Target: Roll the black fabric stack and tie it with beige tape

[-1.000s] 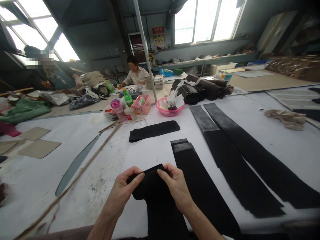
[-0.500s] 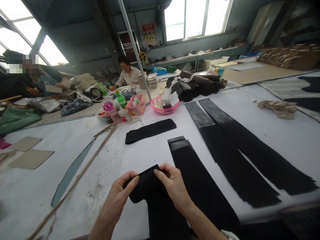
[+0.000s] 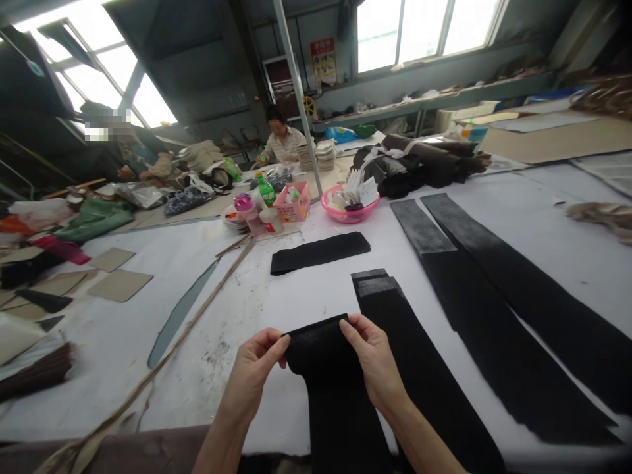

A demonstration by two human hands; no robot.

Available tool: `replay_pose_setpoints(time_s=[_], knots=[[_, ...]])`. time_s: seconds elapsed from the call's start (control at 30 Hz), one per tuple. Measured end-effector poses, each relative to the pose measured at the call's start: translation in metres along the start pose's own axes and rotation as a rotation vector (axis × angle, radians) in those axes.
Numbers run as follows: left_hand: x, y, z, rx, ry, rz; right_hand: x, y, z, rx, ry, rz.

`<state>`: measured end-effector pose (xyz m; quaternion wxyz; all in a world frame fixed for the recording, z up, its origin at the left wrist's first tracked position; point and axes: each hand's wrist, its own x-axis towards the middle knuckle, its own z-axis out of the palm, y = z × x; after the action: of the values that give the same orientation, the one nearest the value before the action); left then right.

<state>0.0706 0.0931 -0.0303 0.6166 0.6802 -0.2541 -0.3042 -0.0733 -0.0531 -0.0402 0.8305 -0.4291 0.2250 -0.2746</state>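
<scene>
A black fabric piece (image 3: 328, 382) is stretched between both hands, its top edge folded over and its lower end hanging toward me. My left hand (image 3: 259, 365) pinches the folded edge at its left corner, thumb on top. At the right corner my right hand (image 3: 372, 355) grips the same edge between thumb and fingers. Just right of it lies a stack of black fabric strips (image 3: 419, 355) with greyish ends. Two more piles, a black strip pile (image 3: 474, 309) and a longer strip pile (image 3: 538, 309), fan out farther right. Beyond my hands rests a short black fabric piece (image 3: 320, 253).
On the white table (image 3: 237, 303) stand a pink basin (image 3: 349, 214), a pink box (image 3: 292, 204) and a green bottle (image 3: 265, 189). A long brown strip (image 3: 197, 316) runs along the left. Dark rolls (image 3: 419, 161) lie at the back. Two people work across the table.
My view has swung left, so things sit farther right in it. My hands have drawn apart along the folded edge, which now looks straighter and tauter.
</scene>
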Motion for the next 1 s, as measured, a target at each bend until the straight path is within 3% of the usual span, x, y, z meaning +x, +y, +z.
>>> replay_pose_setpoints(time_s=[0.33,0.6,0.77,0.87,1.0], knots=[[-0.006,0.003,0.01,0.001,0.035,0.071,0.002,0.005,0.002,-0.024,0.05,-0.079],[-0.007,0.006,0.019,0.01,0.057,0.016,-0.002,0.001,0.006,-0.011,0.025,-0.079],[-0.008,0.007,0.019,0.101,0.04,0.052,-0.002,0.002,0.003,-0.026,0.049,-0.08],[-0.004,0.012,0.015,0.231,-0.046,0.071,-0.002,0.002,-0.001,-0.07,0.058,-0.091],[0.002,0.026,0.018,0.612,-0.173,0.155,0.001,0.004,0.003,-0.205,0.018,-0.111]])
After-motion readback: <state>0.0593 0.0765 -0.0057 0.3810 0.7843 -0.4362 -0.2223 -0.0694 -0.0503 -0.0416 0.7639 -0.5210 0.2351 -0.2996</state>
